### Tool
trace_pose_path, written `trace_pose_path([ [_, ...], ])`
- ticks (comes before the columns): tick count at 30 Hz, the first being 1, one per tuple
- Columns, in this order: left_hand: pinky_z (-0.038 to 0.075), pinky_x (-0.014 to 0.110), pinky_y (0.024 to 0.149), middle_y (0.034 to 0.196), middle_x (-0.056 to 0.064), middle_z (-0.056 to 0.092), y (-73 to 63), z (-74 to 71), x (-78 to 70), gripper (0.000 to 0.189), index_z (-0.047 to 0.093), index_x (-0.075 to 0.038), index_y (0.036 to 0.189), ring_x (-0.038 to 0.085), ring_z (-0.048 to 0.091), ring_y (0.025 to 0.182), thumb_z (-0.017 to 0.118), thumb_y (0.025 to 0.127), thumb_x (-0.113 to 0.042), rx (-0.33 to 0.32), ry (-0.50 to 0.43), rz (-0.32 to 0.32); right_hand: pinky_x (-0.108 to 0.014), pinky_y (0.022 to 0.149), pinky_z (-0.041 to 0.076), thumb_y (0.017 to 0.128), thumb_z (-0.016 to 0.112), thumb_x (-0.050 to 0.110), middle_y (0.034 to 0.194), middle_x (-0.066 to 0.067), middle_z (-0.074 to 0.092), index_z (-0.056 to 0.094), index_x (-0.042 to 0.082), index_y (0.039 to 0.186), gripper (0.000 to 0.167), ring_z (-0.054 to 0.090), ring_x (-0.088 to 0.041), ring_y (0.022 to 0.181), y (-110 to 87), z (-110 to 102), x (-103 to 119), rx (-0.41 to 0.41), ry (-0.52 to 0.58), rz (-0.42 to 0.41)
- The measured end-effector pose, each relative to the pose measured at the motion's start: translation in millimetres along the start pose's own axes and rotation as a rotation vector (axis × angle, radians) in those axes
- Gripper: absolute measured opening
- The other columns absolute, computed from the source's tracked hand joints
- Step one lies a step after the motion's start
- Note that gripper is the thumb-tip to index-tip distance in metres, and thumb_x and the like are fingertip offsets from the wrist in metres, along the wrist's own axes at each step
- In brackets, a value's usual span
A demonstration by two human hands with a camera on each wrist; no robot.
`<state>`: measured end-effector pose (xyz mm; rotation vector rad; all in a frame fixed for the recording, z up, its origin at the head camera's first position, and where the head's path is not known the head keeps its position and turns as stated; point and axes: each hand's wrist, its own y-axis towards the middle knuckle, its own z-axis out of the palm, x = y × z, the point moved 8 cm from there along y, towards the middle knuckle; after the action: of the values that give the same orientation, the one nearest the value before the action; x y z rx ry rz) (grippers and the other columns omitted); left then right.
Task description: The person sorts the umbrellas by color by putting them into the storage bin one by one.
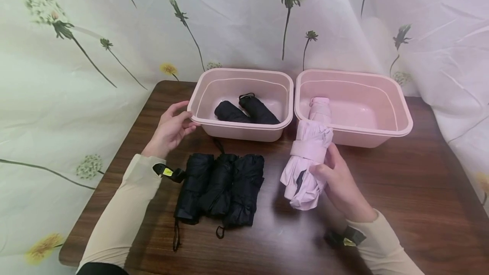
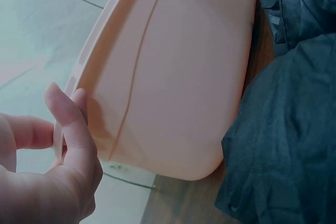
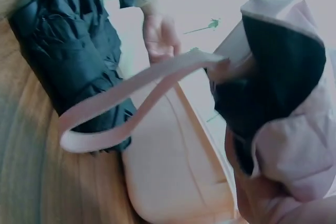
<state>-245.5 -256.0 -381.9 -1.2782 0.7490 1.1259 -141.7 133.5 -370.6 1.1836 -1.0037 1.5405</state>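
Observation:
My left hand (image 1: 170, 128) pinches the left rim of the left pink bin (image 1: 244, 132), thumb and fingers on either side of the lip in the left wrist view. Two folded black umbrellas (image 1: 259, 109) lie inside that bin. My right hand (image 1: 341, 183) grips a folded pink umbrella (image 1: 308, 152), tilted with its narrow end over the front rim of the right pink bin (image 1: 359, 139). A pink wrist strap (image 3: 105, 100) hangs in a loop from the umbrella in the right wrist view, where dark lining also shows. No other item is visible inside the right bin.
Three folded black umbrellas (image 1: 219, 188) lie side by side on the dark wooden table (image 1: 282, 245), in front of the left bin. Both bins stand next to each other at the back, against a floral cloth (image 1: 237, 24). Table surface shows at the front right.

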Motion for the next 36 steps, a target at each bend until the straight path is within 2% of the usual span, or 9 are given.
trace_pose_path([
  [3,0.056,0.019,0.059,0.126,0.014,0.041,-0.4,-0.2,-0.3,0.048,0.036,-0.016,0.141,0.013,0.066,0.065,0.053,0.097,-0.005,-0.002,0.006,0.0,-0.028,0.077,0.057,0.087,0.043,-0.007,0.107,-0.003,0.06,0.032,0.017,0.137,0.057,0.065,-0.013,0.091,-0.6,-1.7,6.2,0.032,0.049,-0.04],
  [8,0.056,0.019,0.059,0.127,0.014,0.041,-0.7,-0.5,-0.2,0.048,0.036,-0.016,0.14,0.012,0.066,0.065,0.052,0.097,-0.006,-0.003,0.011,0.001,-0.027,0.076,0.057,0.084,0.039,-0.009,0.106,-0.003,0.061,0.033,0.015,0.141,0.062,0.065,-0.013,0.088,-1.0,-4.0,17.9,0.071,0.107,-0.111],
  [14,0.056,0.019,0.059,0.124,0.013,0.042,-1.3,0.5,0.2,0.047,0.036,-0.016,0.139,0.012,0.066,0.064,0.052,0.097,-0.005,0.006,0.004,-0.004,-0.026,0.073,0.057,0.083,0.036,-0.008,0.099,-0.002,0.064,0.038,0.011,0.138,0.058,0.066,-0.012,0.083,-3.2,-9.6,30.7,0.061,0.191,-0.161],
  [24,0.057,0.019,0.059,0.125,0.013,0.042,-1.6,-0.3,0.1,0.048,0.036,-0.016,0.14,0.012,0.066,0.064,0.053,0.096,-0.005,0.001,0.006,-0.006,-0.023,0.077,0.055,0.084,0.031,-0.008,0.102,-0.003,0.065,0.041,0.006,0.131,0.05,0.067,-0.012,0.088,-1.7,-23.7,47.9,0.061,0.327,-0.249],
  [30,0.057,0.02,0.06,0.126,0.015,0.042,-1.7,-1.1,-0.4,0.048,0.036,-0.016,0.14,0.012,0.067,0.065,0.053,0.097,-0.006,-0.004,0.007,-0.006,-0.024,0.076,0.054,0.088,0.037,-0.005,0.101,-0.006,0.066,0.045,0.005,0.126,0.041,0.067,-0.015,0.088,-2.1,-32.6,61.1,0.094,0.447,-0.317],
  [36,0.056,0.019,0.06,0.126,0.013,0.042,-1.7,-0.7,-1.2,0.048,0.036,-0.017,0.141,0.012,0.067,0.065,0.053,0.097,-0.007,-0.009,0.018,-0.01,-0.024,0.076,0.052,0.09,0.04,0.001,0.1,-0.007,0.067,0.051,0.002,0.121,0.033,0.066,-0.015,0.088,-1.4,-39.7,70.6,0.084,0.494,-0.365],
])
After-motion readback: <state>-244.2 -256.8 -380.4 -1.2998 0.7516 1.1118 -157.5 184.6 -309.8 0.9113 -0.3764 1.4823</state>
